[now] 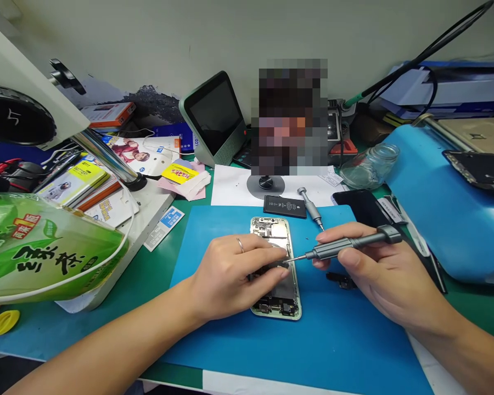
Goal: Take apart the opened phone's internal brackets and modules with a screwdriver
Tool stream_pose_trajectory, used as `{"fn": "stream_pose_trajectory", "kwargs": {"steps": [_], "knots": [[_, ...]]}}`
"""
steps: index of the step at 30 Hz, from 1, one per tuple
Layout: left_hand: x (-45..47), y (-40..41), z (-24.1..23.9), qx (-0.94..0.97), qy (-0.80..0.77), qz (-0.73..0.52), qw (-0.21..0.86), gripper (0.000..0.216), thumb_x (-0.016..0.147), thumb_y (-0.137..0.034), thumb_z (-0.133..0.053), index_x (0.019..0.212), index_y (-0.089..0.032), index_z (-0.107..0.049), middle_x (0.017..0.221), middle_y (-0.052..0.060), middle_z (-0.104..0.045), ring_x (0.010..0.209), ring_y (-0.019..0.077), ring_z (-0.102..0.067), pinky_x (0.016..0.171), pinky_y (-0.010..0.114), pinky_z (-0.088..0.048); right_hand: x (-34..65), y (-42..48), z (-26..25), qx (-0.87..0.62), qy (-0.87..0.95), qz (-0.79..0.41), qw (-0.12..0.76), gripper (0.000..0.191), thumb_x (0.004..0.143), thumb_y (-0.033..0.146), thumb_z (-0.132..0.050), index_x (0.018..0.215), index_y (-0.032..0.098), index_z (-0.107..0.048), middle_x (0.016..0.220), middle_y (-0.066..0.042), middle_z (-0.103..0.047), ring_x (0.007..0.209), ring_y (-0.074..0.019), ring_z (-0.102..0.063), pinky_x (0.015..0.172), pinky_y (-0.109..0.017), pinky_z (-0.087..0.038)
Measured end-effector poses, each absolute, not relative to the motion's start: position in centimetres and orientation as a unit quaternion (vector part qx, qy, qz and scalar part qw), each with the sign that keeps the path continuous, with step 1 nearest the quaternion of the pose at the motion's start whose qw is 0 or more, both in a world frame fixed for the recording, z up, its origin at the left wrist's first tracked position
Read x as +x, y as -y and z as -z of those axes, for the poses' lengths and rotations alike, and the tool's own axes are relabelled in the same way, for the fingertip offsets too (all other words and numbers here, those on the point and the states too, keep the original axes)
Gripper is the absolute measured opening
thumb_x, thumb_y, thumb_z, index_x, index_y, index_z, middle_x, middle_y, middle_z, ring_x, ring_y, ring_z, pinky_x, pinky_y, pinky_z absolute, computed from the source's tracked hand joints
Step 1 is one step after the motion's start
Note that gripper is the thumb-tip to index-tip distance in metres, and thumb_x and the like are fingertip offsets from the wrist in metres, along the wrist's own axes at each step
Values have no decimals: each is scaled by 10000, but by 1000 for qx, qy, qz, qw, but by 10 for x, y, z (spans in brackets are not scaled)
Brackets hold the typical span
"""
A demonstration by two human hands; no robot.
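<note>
An opened phone body lies on a blue work mat, its insides exposed. My left hand rests on the phone's middle, fingers pressing on it, a ring on one finger. My right hand grips a grey precision screwdriver held almost level, its tip touching the phone's right edge beside my left fingertips. A small black part lies on the mat under my right hand.
A black battery and a second screwdriver lie behind the phone. A glass jar, a dark screen panel, a small display, a green bottle at left, and a blue sheet at right surround the mat.
</note>
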State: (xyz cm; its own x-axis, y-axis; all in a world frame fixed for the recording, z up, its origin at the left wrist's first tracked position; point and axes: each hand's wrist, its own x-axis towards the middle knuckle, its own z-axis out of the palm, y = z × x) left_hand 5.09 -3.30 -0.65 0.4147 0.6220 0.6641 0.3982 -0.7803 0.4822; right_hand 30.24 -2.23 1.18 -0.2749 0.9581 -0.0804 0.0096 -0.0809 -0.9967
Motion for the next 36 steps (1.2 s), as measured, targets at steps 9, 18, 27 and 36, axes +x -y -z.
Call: {"fn": "stream_pose_trajectory", "kwargs": {"steps": [9, 18, 27, 36], "knots": [[51, 34, 6, 828, -311, -447, 132, 153, 958, -222, -733, 1065, -115, -755, 930, 76, -800, 812, 140, -763, 740, 211, -606, 304, 19, -8, -439, 554, -574, 413, 315, 780, 561, -858, 957, 302, -827, 807, -18, -743, 709, -166, -769, 633, -190, -614], [50, 33, 5, 831, -308, -444, 132, 150, 956, -203, -730, 1050, -93, -767, 921, 81, -800, 819, 144, -765, 757, 210, -599, 301, 19, -7, -415, 562, -581, 418, 198, 827, 520, -835, 969, 383, -830, 857, 22, -761, 730, -134, -786, 677, -158, -628], [51, 33, 4, 829, -301, -455, 126, 82, 954, -142, -722, 998, -95, -774, 882, 58, -794, 785, 110, -752, 743, 174, -576, 305, 20, -6, -418, 560, -587, 408, 206, 847, 499, -825, 1004, 366, -823, 851, 11, -762, 764, -142, -784, 698, -166, -625], [51, 34, 2, 832, -298, -449, 130, 64, 962, -132, -712, 969, -96, -765, 862, 54, -783, 763, 110, -741, 723, 180, -566, 303, 20, -8, -424, 565, -578, 408, 205, 836, 521, -828, 981, 376, -825, 826, 15, -766, 754, -144, -789, 684, -162, -617]]}}
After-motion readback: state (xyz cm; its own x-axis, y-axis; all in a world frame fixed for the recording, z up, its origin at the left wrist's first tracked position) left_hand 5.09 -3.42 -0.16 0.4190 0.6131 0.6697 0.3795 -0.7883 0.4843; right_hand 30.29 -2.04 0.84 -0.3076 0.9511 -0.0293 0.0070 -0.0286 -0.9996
